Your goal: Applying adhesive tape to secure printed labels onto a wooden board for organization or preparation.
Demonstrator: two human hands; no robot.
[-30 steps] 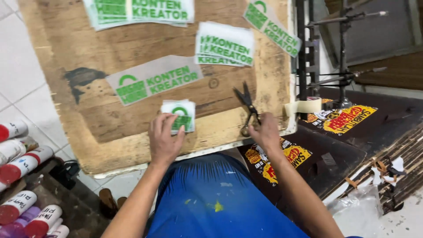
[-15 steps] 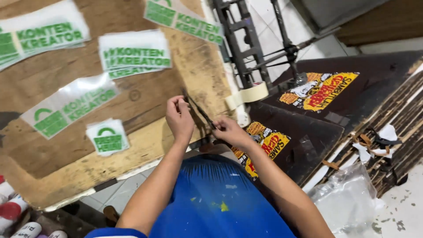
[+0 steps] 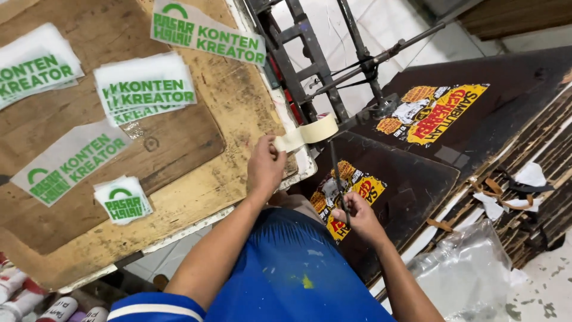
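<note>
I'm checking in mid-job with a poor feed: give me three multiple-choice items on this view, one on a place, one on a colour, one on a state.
1. Where is the tape roll?
A. at the wooden board's right edge
B. on the floor
C. on the blue cloth

2. What colour is the print on the cut-out sheets?
A. red
B. green
C. blue

3. What does the right hand hold?
A. nothing
B. a spray can
C. scissors

Answers: 1 A, the roll sits by the board edge, with the left hand holding its strip. 2 B, the lettering is green. 3 C, blades rise from the fist.
</note>
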